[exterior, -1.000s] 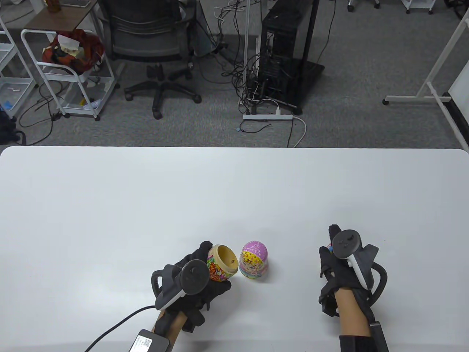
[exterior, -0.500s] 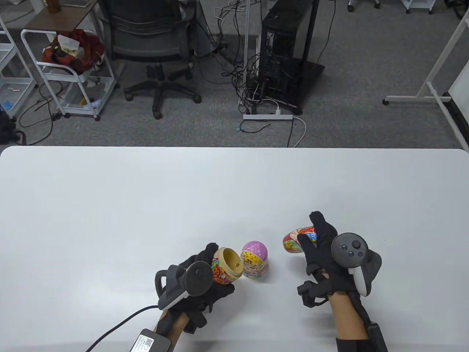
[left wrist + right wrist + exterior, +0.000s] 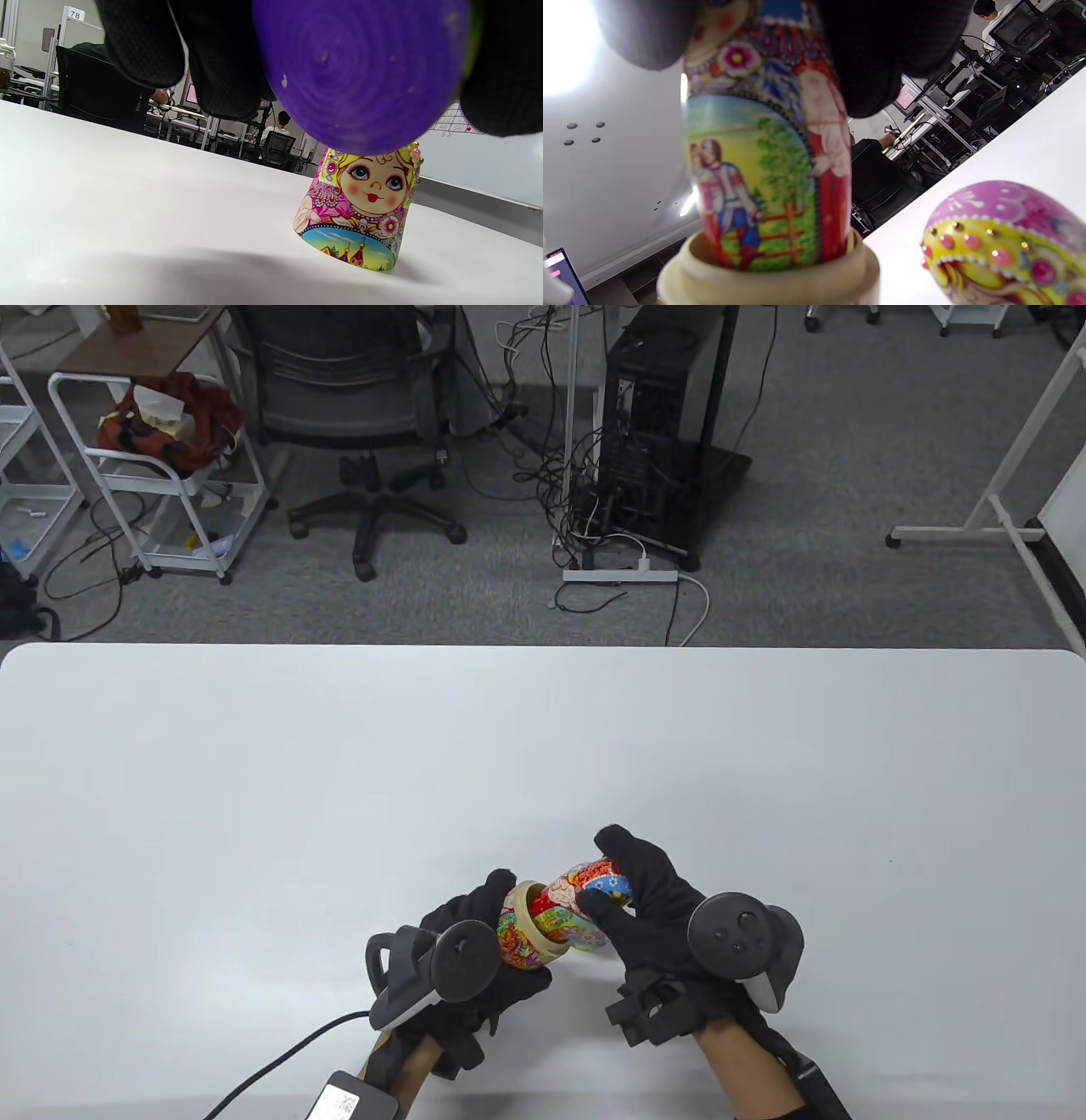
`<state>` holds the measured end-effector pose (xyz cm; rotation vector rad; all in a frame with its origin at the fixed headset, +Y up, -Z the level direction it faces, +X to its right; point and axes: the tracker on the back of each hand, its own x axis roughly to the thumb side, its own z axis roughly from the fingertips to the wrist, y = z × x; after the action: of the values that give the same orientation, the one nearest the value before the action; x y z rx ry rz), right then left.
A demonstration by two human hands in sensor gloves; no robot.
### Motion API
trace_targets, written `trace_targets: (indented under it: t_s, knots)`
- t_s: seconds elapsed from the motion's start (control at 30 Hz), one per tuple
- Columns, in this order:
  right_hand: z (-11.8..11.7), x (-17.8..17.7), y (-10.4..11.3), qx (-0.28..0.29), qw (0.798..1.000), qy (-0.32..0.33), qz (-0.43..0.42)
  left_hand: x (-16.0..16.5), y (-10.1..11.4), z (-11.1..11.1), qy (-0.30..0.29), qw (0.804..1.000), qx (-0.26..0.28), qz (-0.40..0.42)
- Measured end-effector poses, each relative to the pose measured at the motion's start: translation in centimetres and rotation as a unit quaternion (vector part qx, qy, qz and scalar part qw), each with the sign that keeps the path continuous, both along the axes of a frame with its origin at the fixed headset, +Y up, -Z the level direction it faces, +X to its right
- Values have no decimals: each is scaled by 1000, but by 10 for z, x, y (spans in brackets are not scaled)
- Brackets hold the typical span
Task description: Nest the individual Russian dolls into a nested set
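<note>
Left hand [image 3: 475,959]: grips open lower doll half [image 3: 528,937], held tilted at near centre of table [image 3: 254,780], mouth facing right; position nearly the same as 0.5 s ago.
Right hand [image 3: 662,912]: grips red doll [image 3: 585,891]; shifted left from the right side of the table since 0.5 s ago, now just beside left hand.
Red doll: base end now entered into wooden rim of lower doll half [image 3: 772,279]; upper part protruding, wrapped by right fingers [image 3: 882,55]. Separate from the half and well to its right 0.5 s ago.
Pink doll top [image 3: 360,207]: standing on table, apart from both hands; in table view now hidden behind red doll and right hand, previously in plain sight between the hands.
Lower doll half underside [image 3: 360,67]: purple, filling top of left wrist view between left fingers [image 3: 220,55].
</note>
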<state>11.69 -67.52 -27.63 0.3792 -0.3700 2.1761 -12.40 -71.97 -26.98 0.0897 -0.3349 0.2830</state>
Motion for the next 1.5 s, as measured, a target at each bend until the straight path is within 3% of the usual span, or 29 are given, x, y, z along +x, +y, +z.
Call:
trace_targets:
  t_s: [0.5, 0.97, 1.1, 1.23, 1.33, 1.5]
  knots:
    - [2, -20, -12, -28, 999, 31, 8, 4, 5, 6, -16, 999, 26, 17]
    - [-1, -3, -8, -37, 999, -23, -7, -2, 4, 3, -2, 999, 35, 33]
    - [-8, 8, -18, -54, 997, -58, -18, -9, 3, 1, 11, 998, 23, 57]
    - [-18, 12, -42, -95, 992, -82, 32, -14, 2, -1, 25, 997, 18, 68]
    - [-23, 5, -59, -143, 981, -67, 110, -16, 1, -2, 32, 997, 17, 70]
    - [-25, -14, -77, -170, 960, -38, 218, -18, 0, -3, 38, 997, 13, 67]
